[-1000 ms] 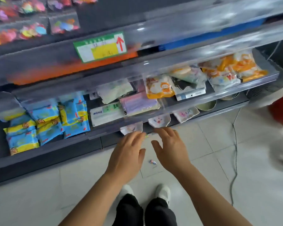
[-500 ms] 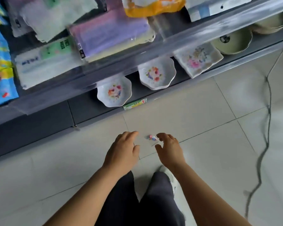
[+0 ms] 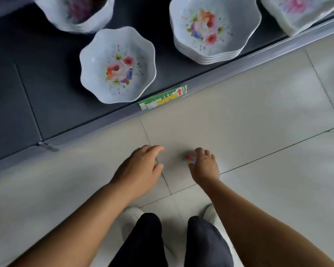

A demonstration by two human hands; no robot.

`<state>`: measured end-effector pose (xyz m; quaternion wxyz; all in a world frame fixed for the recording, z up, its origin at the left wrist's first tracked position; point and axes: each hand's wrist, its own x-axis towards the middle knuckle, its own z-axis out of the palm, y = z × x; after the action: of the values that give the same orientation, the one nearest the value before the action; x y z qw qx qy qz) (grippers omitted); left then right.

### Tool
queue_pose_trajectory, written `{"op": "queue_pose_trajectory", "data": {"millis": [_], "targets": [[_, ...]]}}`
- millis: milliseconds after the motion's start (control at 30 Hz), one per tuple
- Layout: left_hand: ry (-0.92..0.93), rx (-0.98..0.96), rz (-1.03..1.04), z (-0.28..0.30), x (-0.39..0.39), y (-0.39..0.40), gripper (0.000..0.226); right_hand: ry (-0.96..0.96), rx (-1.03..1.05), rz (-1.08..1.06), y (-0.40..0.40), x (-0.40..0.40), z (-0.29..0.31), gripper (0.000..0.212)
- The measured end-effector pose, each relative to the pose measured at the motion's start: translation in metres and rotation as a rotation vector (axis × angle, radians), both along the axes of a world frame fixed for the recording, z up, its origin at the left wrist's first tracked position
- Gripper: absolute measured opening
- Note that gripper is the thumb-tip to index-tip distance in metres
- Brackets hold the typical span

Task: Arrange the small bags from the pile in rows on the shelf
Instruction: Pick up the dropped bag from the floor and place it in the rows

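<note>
lower centre: my right hand point(image 3: 204, 167) closing on a small colourful bag point(image 3: 189, 158) on the floor tile point(image 3: 258, 116), grip unclear | left hand point(image 3: 141, 169) loose, empty | no bag rows visible, guessing most work's left

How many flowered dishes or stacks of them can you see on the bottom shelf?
4: single dish front; stack right of it; stack top left; one top right, cut off. More may sit out of frame.

Bare floor point(image 3: 249, 132) lies open to the left, right and far side of the hands, up to the shelf point(image 3: 17, 97) edge. On the shelf, flowered bowls point(image 3: 117, 66) and a stack of plates point(image 3: 214, 29) crowd the right part; its left part lies bare.
</note>
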<state>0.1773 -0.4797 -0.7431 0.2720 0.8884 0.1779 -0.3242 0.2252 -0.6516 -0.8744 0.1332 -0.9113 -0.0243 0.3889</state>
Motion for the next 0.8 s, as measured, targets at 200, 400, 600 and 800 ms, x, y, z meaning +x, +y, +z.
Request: {"op": "queue_pose_trajectory", "data": {"millis": [200, 400, 600, 800], "targets": [[-0.072, 0.031, 0.017, 0.003, 0.008, 0.012, 0.045, -0.004, 0.0, -0.013, 0.009, -0.003, -0.016, 0.022], [-0.154, 0.018, 0.05, 0.038, 0.018, 0.002, 0.051, -0.08, 0.28, -0.052, 0.024, 0.021, 0.052, 0.003], [-0.368, -0.013, 0.141, 0.131, 0.027, -0.017, 0.061, -0.289, 0.615, -0.075, 0.04, 0.046, 0.208, 0.012], [-0.585, -0.012, 0.254, 0.267, 0.027, -0.027, 0.041, -0.285, 0.822, -0.112, 0.033, 0.049, 0.385, 0.03]]}}
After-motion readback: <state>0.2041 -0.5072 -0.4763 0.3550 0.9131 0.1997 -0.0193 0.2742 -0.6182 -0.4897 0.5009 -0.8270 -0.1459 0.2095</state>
